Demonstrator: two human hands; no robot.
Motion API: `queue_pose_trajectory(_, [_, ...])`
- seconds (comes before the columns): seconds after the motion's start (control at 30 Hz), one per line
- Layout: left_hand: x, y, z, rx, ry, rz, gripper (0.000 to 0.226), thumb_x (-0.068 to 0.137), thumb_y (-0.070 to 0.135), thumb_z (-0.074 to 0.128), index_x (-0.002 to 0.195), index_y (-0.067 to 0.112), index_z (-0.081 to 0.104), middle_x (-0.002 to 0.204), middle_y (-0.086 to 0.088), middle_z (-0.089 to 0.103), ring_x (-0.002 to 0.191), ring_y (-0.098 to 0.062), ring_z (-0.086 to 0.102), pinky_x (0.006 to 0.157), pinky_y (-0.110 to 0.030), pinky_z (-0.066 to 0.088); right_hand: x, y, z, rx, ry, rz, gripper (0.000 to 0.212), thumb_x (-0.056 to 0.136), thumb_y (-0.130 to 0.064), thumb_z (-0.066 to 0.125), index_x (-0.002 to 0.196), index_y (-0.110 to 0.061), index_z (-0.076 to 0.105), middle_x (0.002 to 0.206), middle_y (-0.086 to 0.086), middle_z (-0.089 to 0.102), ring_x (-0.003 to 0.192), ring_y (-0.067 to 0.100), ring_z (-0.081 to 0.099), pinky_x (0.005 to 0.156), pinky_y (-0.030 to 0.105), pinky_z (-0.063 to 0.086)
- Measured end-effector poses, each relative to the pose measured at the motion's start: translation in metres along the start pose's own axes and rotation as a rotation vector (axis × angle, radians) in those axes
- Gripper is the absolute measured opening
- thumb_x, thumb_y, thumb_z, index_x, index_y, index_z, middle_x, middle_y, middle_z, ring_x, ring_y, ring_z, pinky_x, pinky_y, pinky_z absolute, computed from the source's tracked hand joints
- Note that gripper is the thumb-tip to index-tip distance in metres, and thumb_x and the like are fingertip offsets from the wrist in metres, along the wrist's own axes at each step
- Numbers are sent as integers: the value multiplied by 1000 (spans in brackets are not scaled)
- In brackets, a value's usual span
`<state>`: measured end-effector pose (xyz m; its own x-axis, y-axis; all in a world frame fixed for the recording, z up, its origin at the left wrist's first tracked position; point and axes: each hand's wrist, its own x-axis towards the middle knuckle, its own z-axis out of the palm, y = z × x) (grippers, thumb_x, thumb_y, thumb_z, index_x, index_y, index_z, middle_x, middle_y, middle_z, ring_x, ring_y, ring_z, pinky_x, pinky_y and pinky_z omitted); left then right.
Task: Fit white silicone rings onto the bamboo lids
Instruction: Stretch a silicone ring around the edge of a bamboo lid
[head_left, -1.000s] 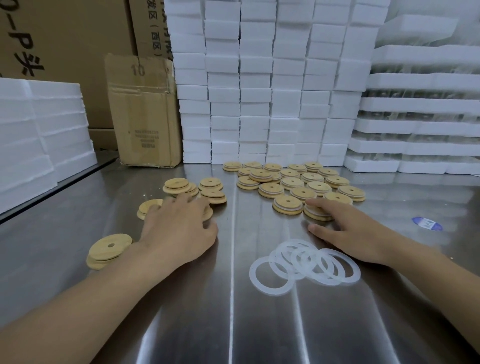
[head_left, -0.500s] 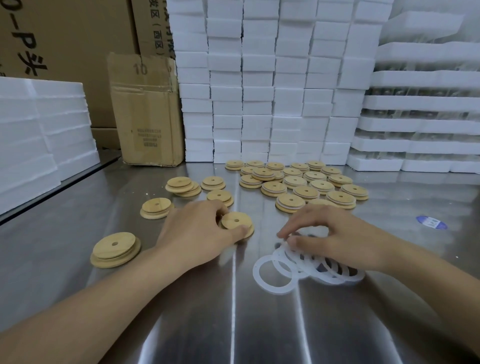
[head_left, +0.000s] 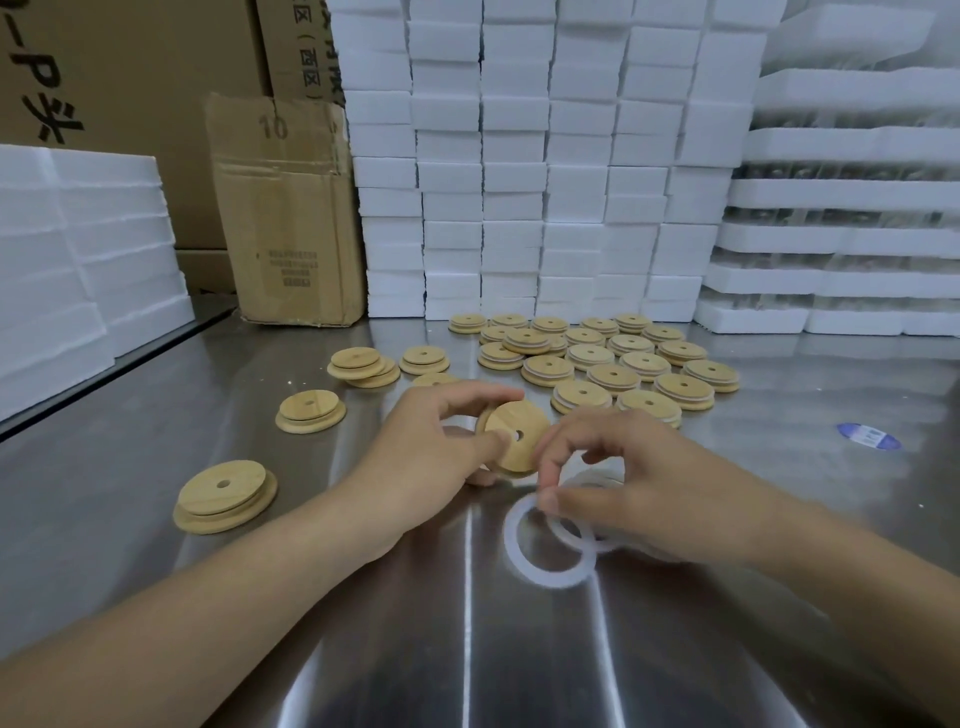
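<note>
Grips a bamboo lid (head_left: 511, 439) in the left hand (head_left: 441, 447), with fingers curled round its rim, and tips it up on edge above the worktop (head_left: 363, 649). Pinches a white silicone ring (head_left: 511, 538) between thumb and finger of the right hand (head_left: 618, 483), with the other fingers loosely bent. Keeps the lid near, at 11 o'clock from the ring, not yet joined. Covers more rings (head_left: 592, 478) with the right hand. Shows ringed lids (head_left: 592, 358) at 12 o'clock and bare lids (head_left: 223, 493) at 9 o'clock.

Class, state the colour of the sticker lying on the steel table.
Sticker: blue with white, head view.
</note>
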<state>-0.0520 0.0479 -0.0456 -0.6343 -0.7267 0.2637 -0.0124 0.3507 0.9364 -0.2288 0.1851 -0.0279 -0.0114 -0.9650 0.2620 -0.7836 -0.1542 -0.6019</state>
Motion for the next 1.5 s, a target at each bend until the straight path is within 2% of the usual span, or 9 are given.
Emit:
queue_pose_trajectory(0.17, [-3, 4, 4, -29, -59, -10, 34, 98, 7, 71, 108, 35, 85, 112, 6, 80, 91, -19, 80, 77, -41, 68, 0, 1, -2, 24, 230, 0, 9, 87, -30, 83, 83, -32, 75, 109, -17, 66, 114, 4, 60, 87, 14, 40])
queue_pose_trajectory(0.33, [-7, 5, 4, 101, -112, 139, 26, 90, 39, 80, 116, 42, 81, 104, 13, 81, 93, -15, 78, 85, -41, 65, 1, 3, 0, 68, 320, -12, 8, 87, -31, 80, 83, -33, 74, 98, -14, 69, 100, 11, 64, 84, 29, 48])
queue_pose_trajectory(0.47, [-8, -1, 4, 293, -112, 248, 37, 93, 27, 83, 122, 49, 76, 114, 27, 76, 105, -3, 72, 91, -29, 59, 2, 5, 1, 116, 302, -32, 11, 92, -23, 79, 84, -27, 74, 90, -11, 72, 90, 13, 67, 77, 35, 52])
queue_pose_trajectory(0.77, [-10, 1, 6, 221, -152, 289, 30, 110, 16, 60, 123, 37, 76, 115, 18, 77, 105, -10, 75, 89, -31, 60, 4, 12, 0, 128, 332, -47, 11, 94, -22, 79, 85, -26, 73, 85, -8, 74, 84, 12, 67, 70, 24, 50])
queue_pose_trajectory(0.87, [-10, 0, 5, 141, -159, 260, 16, 108, 18, 62, 112, 31, 71, 117, 12, 77, 104, -15, 76, 88, -41, 63, 4, 14, 0, 126, 338, -38, 10, 94, -27, 78, 86, -26, 74, 85, -8, 74, 83, 11, 68, 71, 18, 49])
queue_pose_trajectory(1.0, [-8, -3, 5, 89, -177, 233, 7, 107, 19, 64, 106, 26, 66, 118, 8, 78, 104, -19, 77, 93, -51, 63, 5, 15, -1, 140, 338, -9, 10, 96, -26, 76, 86, -25, 73, 86, -8, 74, 85, 11, 70, 76, 25, 54])
queue_pose_trajectory(1.17, [-6, -4, 4, 78, -193, 251, 7, 106, 18, 67, 105, 24, 67, 112, 6, 79, 101, -12, 76, 81, -24, 56, 5, 14, -2, 208, 342, 30, 10, 97, -20, 74, 88, -18, 74, 85, 0, 76, 87, 20, 72, 83, 37, 57])
queue_pose_trajectory(1.3, [-6, -2, 4, 68, -201, 240, 8, 105, 14, 67, 105, 22, 67, 110, 5, 79, 91, -6, 75, 76, -17, 54, 6, 13, -7, 270, 374, 37, 10, 98, -12, 72, 89, -7, 73, 85, 12, 76, 87, 31, 72, 88, 41, 58])
queue_pose_trajectory(1.5, [-4, -3, 4, 43, -189, 196, 8, 106, 16, 66, 107, 24, 65, 111, 4, 80, 94, -32, 75, 77, -37, 56, 6, 15, -14, 260, 269, 73, 10, 95, -15, 76, 88, -9, 75, 84, 13, 75, 81, 28, 72, 82, 38, 57])
